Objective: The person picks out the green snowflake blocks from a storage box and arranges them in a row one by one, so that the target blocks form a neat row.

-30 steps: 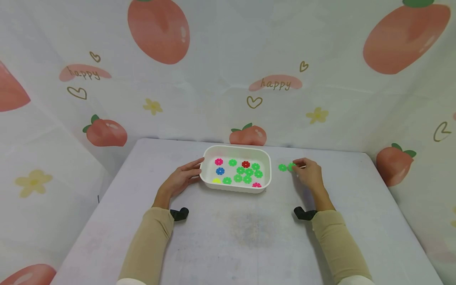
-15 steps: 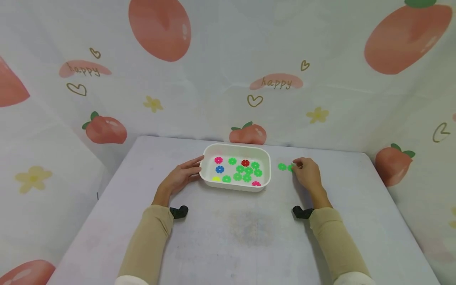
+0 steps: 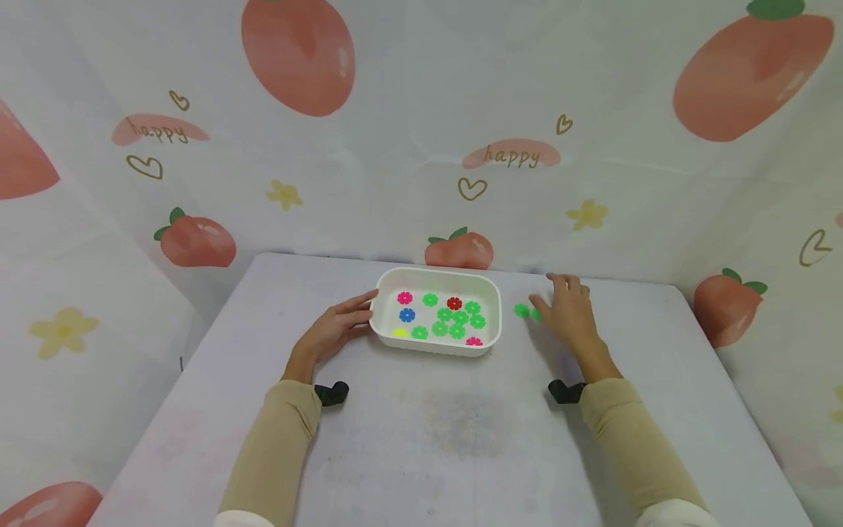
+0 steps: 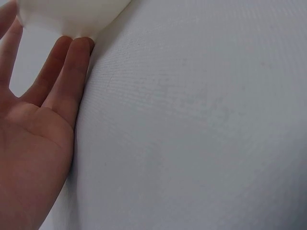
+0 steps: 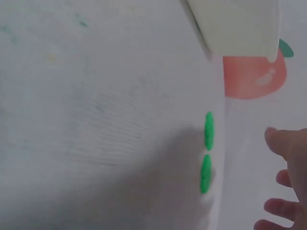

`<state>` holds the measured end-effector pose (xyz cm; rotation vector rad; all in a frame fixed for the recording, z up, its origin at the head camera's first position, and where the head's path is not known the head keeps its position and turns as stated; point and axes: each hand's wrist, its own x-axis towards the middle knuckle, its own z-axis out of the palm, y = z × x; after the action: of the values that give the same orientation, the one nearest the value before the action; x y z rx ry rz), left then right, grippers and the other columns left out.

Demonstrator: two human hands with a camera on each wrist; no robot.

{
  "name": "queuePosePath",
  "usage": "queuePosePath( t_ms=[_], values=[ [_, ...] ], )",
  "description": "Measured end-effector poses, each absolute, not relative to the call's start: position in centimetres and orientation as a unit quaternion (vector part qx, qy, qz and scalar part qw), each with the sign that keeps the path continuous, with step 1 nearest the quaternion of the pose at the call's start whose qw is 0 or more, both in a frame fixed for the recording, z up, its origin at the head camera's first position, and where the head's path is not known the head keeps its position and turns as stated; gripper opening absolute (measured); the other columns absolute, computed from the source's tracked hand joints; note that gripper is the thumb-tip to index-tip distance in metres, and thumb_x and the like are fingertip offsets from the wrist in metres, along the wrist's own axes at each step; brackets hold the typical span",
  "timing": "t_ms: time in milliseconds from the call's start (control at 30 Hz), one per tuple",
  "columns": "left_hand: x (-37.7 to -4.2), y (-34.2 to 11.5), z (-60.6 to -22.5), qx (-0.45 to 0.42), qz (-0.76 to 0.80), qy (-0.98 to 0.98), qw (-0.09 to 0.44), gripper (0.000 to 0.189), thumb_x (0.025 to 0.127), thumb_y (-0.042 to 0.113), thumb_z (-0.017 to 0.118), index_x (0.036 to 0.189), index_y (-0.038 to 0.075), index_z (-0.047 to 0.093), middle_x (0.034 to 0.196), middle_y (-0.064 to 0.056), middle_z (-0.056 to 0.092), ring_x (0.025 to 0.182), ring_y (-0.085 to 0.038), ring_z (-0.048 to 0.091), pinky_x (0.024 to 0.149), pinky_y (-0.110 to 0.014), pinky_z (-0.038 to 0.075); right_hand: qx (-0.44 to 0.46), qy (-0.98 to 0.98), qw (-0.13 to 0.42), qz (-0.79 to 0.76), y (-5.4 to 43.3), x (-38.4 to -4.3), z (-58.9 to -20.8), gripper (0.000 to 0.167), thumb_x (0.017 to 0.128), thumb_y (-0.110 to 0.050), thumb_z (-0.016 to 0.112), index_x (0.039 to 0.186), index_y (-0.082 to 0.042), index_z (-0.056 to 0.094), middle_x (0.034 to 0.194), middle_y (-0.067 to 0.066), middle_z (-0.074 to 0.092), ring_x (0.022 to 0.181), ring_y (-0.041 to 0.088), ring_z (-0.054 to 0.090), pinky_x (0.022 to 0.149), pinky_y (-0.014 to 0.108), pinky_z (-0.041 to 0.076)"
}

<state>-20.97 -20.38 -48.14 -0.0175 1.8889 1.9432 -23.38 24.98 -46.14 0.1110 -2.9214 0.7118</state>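
The left hand (image 3: 331,333) touches the left end of a white plastic box (image 3: 421,348) with nearly straight fingers; the left wrist view shows the fingertips against its wall. Inside the box lie several green flower-shaped discs, a blue disc (image 3: 407,315), a dark red disc (image 3: 454,303), two pink ones and a yellow one (image 3: 400,334). Right of the box, two green flower-shaped discs (image 3: 521,310) lie side by side on the table. The right hand (image 3: 571,316) hovers just over the right-hand one, fingers apart, holding nothing. In the right wrist view both green discs (image 5: 209,131) appear edge-on.
The white-covered table (image 3: 408,454) ends at the back against a hanging cloth (image 3: 369,197) printed with peaches, hearts and flowers. Black wrist mounts (image 3: 332,394) sit at both sleeve cuffs.
The right hand's fingers were pinched at the right-hand green disc; they have spread and lifted from it. That disc stays on the table beside the other. The left hand has not moved.
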Motion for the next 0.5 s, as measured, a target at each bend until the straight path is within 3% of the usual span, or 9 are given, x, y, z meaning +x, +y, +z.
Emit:
queuePosePath(
  t_ms=[200, 400, 500],
  values=[
    [-21.0, -20.4, -48.3, -0.011, 0.700, 0.680, 0.216, 0.057, 0.101, 0.017, 0.062, 0.155, 0.025, 0.045, 0.163, -0.008, 0.041, 0.136, -0.020, 0.051, 0.123, -0.046, 0.039, 0.063, -0.977, 0.067, 0.190, 24.0, -23.5, -45.0, 0.076, 0.100, -0.045, 0.060, 0.154, 0.001, 0.032, 0.156, 0.037, 0.029, 0.140, 0.059, 0.029, 0.112, 0.074, 0.032],
    [-21.1, -20.4, -48.3, -0.007, 0.697, 0.684, 0.215, 0.056, 0.102, 0.017, 0.061, 0.155, 0.025, 0.045, 0.162, -0.009, 0.041, 0.138, -0.022, 0.050, 0.123, -0.046, 0.039, 0.076, -0.980, 0.044, 0.177, 22.4, -23.9, -43.5, 0.085, 0.100, -0.054, 0.055, 0.162, -0.009, 0.017, 0.164, 0.030, 0.017, 0.149, 0.054, 0.017, 0.118, 0.073, 0.027],
    [-21.1, -20.5, -48.4, -0.007, 0.697, 0.685, 0.214, 0.056, 0.102, 0.018, 0.061, 0.155, 0.026, 0.046, 0.161, -0.009, 0.042, 0.138, -0.021, 0.050, 0.123, -0.046, 0.038, 0.085, -0.983, 0.031, 0.161, 21.7, -24.0, -43.0, 0.086, 0.101, -0.057, 0.050, 0.164, -0.011, 0.013, 0.166, 0.029, 0.012, 0.152, 0.055, 0.011, 0.121, 0.073, 0.019]
  ],
)
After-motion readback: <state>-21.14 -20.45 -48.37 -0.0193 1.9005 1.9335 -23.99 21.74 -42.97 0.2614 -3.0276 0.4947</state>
